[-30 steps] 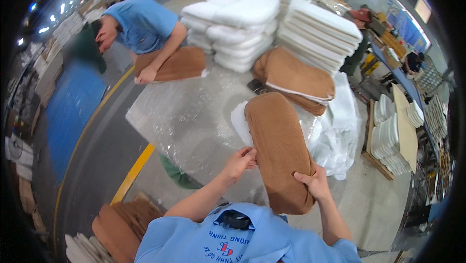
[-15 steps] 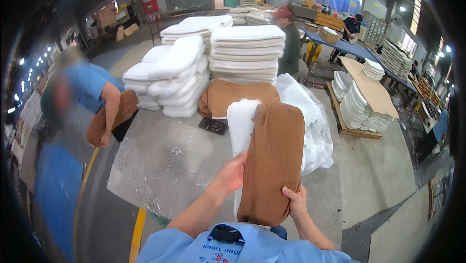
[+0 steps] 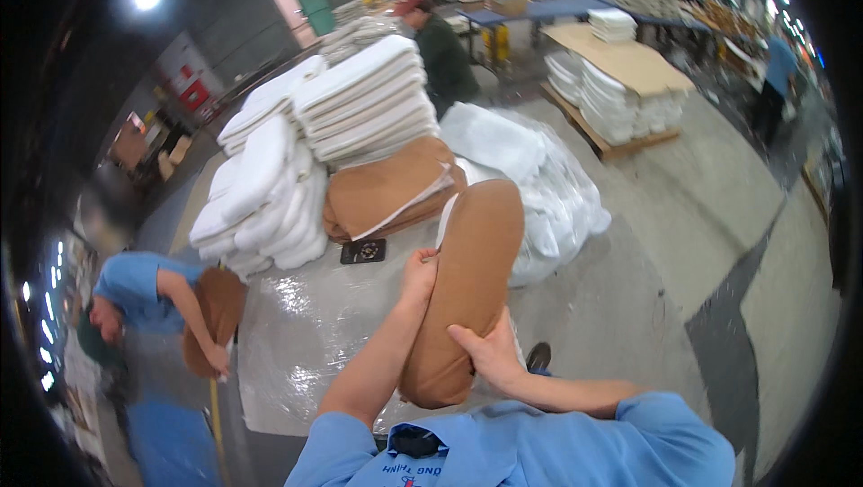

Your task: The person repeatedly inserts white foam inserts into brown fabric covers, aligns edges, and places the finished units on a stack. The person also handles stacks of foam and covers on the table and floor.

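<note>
A long white pad in a brown fabric cover point(image 3: 472, 262) stands tilted before my chest, its rounded end pointing away from me. Only a thin white strip of the pad shows along its upper left edge. My left hand point(image 3: 419, 277) is closed on the left edge of the cover. Lower down, my right hand point(image 3: 490, 350) grips the right side, thumb lying across the brown fabric and fingers hidden behind it. Just beyond lies a pile of brown fabric covers point(image 3: 382, 188) with a pale edge showing. A black phone-like device point(image 3: 363, 251) rests beside that pile.
White pads point(image 3: 364, 96) are stacked high at the back of the plastic-wrapped table point(image 3: 306, 325). A clear bag of white material point(image 3: 530, 195) bulges at the right. Left of the table, a co-worker point(image 3: 153, 294) handles another brown piece. A loaded pallet point(image 3: 620, 141) stands farther right.
The brown cover now wraps most of the white pad, which stuck out on the left before. My left hand has moved up to the cover's edge. The view has turned.
</note>
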`<action>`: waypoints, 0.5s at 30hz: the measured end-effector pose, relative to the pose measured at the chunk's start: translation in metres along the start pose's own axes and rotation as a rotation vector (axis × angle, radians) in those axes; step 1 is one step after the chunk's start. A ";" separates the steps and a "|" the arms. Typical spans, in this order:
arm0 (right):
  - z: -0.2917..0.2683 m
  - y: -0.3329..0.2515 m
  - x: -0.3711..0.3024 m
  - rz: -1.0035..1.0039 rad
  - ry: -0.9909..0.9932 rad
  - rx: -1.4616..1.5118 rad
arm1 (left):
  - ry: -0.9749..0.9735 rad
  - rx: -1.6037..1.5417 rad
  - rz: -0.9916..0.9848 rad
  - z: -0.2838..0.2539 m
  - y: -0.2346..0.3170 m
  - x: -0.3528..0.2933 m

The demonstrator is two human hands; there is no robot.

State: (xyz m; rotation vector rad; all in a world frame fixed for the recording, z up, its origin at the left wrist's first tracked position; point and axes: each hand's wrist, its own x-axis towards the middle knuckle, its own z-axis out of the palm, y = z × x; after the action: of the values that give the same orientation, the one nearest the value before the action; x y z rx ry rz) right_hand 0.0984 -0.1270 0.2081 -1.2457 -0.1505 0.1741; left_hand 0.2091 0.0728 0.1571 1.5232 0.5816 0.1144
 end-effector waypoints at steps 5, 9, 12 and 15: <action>-0.016 0.005 -0.040 0.247 -0.269 -0.275 | -0.517 -0.257 -0.414 -0.004 -0.057 -0.034; -0.062 0.037 -0.037 0.376 -0.700 -0.348 | -0.556 -0.288 -0.479 -0.003 -0.106 -0.070; -0.107 0.065 -0.034 0.297 -0.843 -0.276 | -0.517 -0.193 -0.437 0.005 -0.131 -0.083; -0.150 0.095 -0.013 0.571 -0.588 -0.120 | -0.503 -0.112 -0.366 0.009 -0.146 -0.083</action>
State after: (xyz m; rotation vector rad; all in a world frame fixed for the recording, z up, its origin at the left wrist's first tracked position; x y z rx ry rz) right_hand 0.1117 -0.2392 0.0713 -1.3033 -0.3118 1.0411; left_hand 0.0999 0.0191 0.0403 1.2492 0.4283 -0.4976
